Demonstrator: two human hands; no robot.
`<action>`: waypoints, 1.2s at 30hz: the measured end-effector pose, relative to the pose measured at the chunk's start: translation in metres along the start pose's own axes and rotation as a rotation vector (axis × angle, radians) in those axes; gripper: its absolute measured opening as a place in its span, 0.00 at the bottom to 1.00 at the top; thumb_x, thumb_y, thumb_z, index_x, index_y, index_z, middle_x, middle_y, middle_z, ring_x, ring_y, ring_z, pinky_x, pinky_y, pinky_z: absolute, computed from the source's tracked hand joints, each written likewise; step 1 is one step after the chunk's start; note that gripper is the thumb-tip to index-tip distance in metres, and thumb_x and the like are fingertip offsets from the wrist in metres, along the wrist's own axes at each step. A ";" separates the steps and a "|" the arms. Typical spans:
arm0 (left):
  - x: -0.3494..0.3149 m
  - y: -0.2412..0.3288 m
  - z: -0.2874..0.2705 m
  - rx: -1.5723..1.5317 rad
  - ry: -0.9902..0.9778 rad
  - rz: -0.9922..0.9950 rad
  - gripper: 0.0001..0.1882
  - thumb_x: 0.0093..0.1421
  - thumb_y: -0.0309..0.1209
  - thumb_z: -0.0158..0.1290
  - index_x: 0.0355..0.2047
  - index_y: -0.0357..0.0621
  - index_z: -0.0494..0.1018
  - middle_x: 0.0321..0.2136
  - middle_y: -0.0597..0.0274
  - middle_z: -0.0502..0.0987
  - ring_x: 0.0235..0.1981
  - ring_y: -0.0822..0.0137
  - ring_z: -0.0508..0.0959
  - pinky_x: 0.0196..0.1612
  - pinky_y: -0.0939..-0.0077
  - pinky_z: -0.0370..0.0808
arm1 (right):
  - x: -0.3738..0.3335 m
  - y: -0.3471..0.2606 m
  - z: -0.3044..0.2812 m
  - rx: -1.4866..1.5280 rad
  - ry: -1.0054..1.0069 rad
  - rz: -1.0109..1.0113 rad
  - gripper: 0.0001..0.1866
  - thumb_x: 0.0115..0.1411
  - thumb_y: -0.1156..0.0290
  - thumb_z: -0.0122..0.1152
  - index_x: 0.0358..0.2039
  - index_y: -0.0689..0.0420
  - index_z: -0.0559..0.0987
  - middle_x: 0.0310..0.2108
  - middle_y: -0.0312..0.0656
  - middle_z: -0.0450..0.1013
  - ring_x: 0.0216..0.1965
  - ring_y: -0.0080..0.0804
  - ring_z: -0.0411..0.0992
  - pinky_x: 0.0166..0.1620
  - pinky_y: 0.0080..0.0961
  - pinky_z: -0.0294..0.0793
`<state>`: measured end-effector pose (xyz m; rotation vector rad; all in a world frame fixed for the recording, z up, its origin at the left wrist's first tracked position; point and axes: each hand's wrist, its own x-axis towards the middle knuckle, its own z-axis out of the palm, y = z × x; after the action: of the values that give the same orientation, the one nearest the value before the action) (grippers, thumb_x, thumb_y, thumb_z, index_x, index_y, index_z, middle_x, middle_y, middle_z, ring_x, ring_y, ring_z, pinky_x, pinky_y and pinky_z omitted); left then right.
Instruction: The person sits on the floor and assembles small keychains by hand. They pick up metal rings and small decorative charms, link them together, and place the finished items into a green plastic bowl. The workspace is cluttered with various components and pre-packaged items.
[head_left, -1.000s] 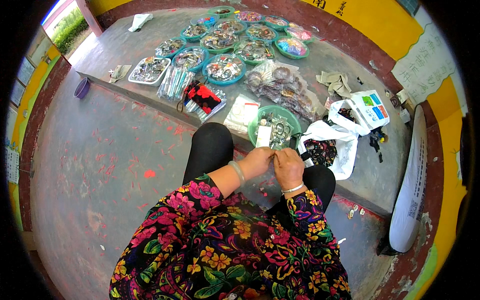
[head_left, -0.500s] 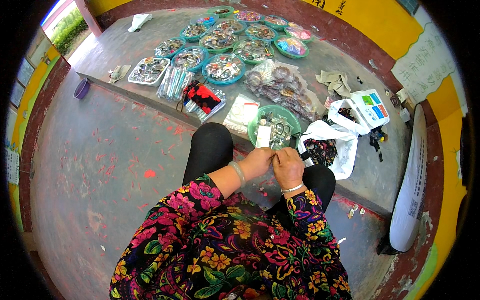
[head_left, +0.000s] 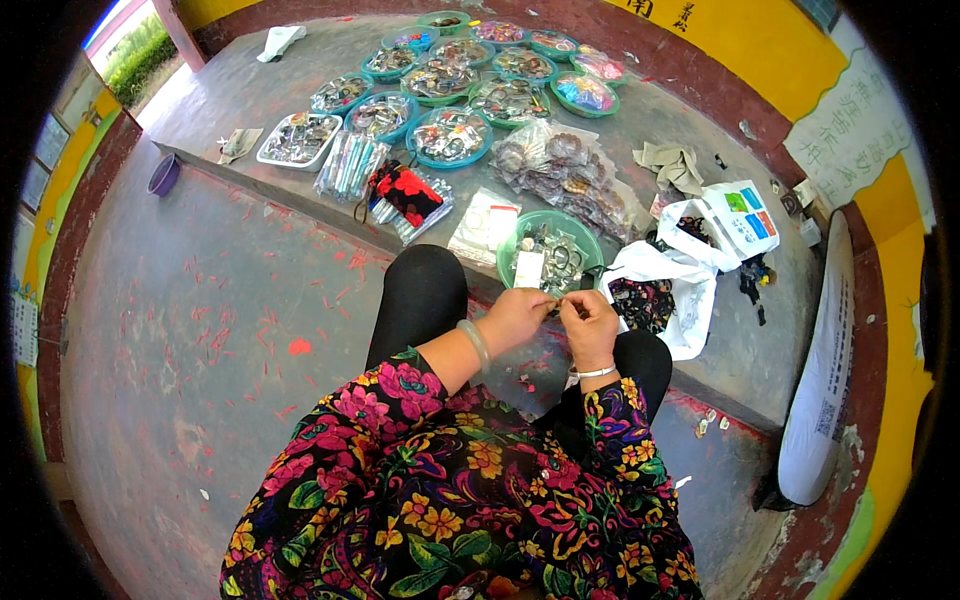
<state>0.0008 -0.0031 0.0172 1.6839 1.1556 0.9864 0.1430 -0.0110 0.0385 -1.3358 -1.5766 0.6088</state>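
My left hand [head_left: 520,315], a bangle at its wrist, is closed in a pinch just in front of the green basin [head_left: 507,262]. A small white card [head_left: 529,269] stands out past its fingers, over the basin; whether those fingers grip it I cannot tell. My right hand [head_left: 590,326] is closed too, thumb and finger pinched close to the left fingertips. What lies between the two pinches is too small to make out. Inside the basin are many small pieces in clear wrapping [head_left: 562,262].
White plastic bags [head_left: 690,318] with dark patterned items stand right of the basin. Beyond lie clear-bagged brown rings [head_left: 570,170], a red-and-black pouch [head_left: 412,195] and several filled basins [head_left: 448,140]. A raised ledge [head_left: 330,218] crosses the floor; a purple bowl [head_left: 163,175] sits far left.
My right hand has shifted slightly right and turned, its fingertips parting a little from the left ones. The left hand has risen slightly, still pinched.
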 end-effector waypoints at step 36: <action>0.009 -0.007 -0.007 -0.853 -0.111 -0.468 0.11 0.58 0.27 0.45 0.37 0.31 0.70 0.36 0.57 0.73 0.36 0.69 0.74 0.39 0.78 0.75 | 0.005 0.010 -0.060 0.262 0.089 0.210 0.01 0.49 0.79 0.56 0.23 0.62 0.74 0.20 0.33 0.69 0.22 0.17 0.65 0.26 0.14 0.64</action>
<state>-0.0053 0.0080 0.0146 0.7344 0.8151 0.8825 0.2011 -0.0155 0.0573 -1.3178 -1.2455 0.8425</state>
